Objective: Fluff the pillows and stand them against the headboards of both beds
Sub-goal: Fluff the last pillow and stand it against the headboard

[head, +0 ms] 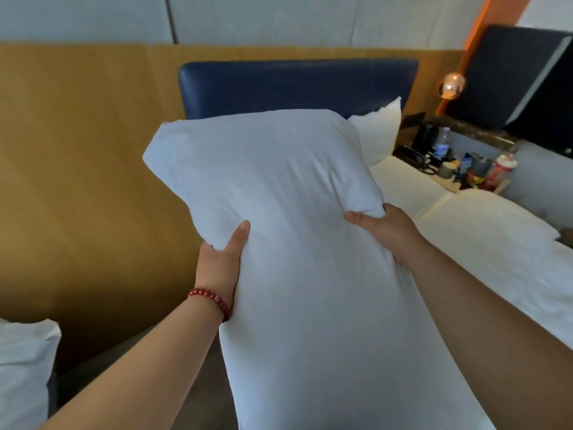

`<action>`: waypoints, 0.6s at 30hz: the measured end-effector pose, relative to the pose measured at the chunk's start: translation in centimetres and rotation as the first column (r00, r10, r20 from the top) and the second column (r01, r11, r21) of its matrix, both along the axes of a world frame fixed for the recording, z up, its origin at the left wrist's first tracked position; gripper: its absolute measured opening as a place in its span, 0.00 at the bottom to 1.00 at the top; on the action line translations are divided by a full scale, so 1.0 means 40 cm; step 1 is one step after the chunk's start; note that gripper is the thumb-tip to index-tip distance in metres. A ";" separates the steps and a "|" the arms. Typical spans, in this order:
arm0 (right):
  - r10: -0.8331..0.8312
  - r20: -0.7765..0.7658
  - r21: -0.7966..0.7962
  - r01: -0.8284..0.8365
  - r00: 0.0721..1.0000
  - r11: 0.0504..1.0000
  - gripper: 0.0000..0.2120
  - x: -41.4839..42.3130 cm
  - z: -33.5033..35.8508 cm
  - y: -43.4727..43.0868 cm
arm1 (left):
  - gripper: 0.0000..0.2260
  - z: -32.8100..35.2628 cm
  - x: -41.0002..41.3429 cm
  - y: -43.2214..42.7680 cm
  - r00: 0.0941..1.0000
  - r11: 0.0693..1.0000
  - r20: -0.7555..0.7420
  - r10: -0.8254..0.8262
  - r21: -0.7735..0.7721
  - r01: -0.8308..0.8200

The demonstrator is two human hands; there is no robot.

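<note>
A large white pillow (279,212) fills the middle of the view, held up in the air in front of a dark blue headboard (294,85). My left hand (221,259), with a red bead bracelet at the wrist, grips the pillow's left side. My right hand (384,231) grips its right side, bunching the fabric. A second white pillow (379,131) stands against the right part of the headboard, partly hidden by the held one. The bed (465,243) with white sheets lies to the right.
A wood-coloured wall panel (77,150) runs along the left. A nightstand (459,169) with a phone, a water bottle, cups and small items stands right of the bed, under a glowing lamp (451,85). White bedding of another bed (24,367) shows at the bottom left.
</note>
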State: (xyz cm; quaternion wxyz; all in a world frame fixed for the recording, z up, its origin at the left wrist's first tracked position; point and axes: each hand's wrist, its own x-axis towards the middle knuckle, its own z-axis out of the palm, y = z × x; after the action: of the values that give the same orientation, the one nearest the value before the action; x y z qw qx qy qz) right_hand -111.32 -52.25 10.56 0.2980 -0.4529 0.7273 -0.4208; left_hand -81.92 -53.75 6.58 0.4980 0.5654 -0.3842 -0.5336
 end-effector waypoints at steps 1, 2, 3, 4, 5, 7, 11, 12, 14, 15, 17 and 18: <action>0.000 0.008 -0.009 0.000 1.000 1.000 0.33 0.015 0.014 -0.024 | 0.26 0.012 0.016 -0.022 1.000 1.000 -0.010 -0.001 -0.013 0.001; 0.002 0.022 -0.019 -0.002 1.000 1.000 0.31 0.026 0.027 -0.050 | 0.29 0.024 0.027 -0.044 1.000 1.000 -0.020 0.001 -0.026 -0.001; 0.003 0.035 -0.031 -0.002 0.999 1.000 0.29 0.034 0.039 -0.076 | 0.32 0.034 0.034 -0.065 1.000 0.999 -0.030 0.004 -0.036 -0.005; 0.004 0.043 -0.042 -0.002 0.999 0.999 0.27 0.039 0.049 -0.103 | 0.34 0.045 0.039 -0.088 0.999 0.999 -0.041 0.009 -0.047 -0.011; 0.005 0.051 -0.056 -0.002 0.999 0.998 0.25 0.043 0.059 -0.131 | 0.35 0.055 0.042 -0.113 0.999 0.998 -0.051 0.014 -0.059 -0.017; 0.007 0.071 -0.089 0.000 0.997 0.996 0.23 0.043 0.075 -0.189 | 0.37 0.071 0.038 -0.167 0.998 0.998 -0.059 0.019 -0.065 -0.023; -0.028 0.075 -0.146 0.039 0.997 0.989 0.25 0.003 0.100 -0.311 | 0.37 0.086 -0.012 -0.287 0.998 0.998 -0.069 0.004 -0.068 -0.009; -0.036 0.074 -0.163 0.048 0.997 0.986 0.25 -0.018 0.104 -0.344 | 0.34 0.087 -0.034 -0.321 0.997 0.998 -0.079 -0.006 -0.069 0.000; -0.054 0.067 -0.188 0.066 0.996 0.980 0.26 -0.067 0.109 -0.415 | 0.33 0.084 -0.083 -0.395 0.998 0.997 -0.064 -0.021 -0.072 0.016; -0.064 0.068 -0.196 0.076 0.996 0.978 0.26 -0.094 0.110 -0.451 | 0.35 0.081 -0.113 -0.434 0.998 0.997 -0.048 -0.027 -0.073 0.024; -0.081 0.069 -0.202 0.093 0.994 0.975 0.26 -0.155 0.105 -0.529 | 0.39 0.068 -0.178 -0.518 0.999 0.997 -0.016 -0.034 -0.071 0.032; -0.084 0.067 -0.207 0.096 0.994 0.974 0.27 -0.188 0.097 -0.571 | 0.42 0.061 -0.213 -0.560 1.000 0.998 -0.007 -0.029 -0.061 0.029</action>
State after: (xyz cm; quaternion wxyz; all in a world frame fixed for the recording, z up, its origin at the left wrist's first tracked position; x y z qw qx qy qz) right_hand -118.85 -75.09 14.44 0.2499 -0.4361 0.6896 -0.5214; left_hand -90.45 -76.16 9.04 0.5085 0.5423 -0.4065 -0.5310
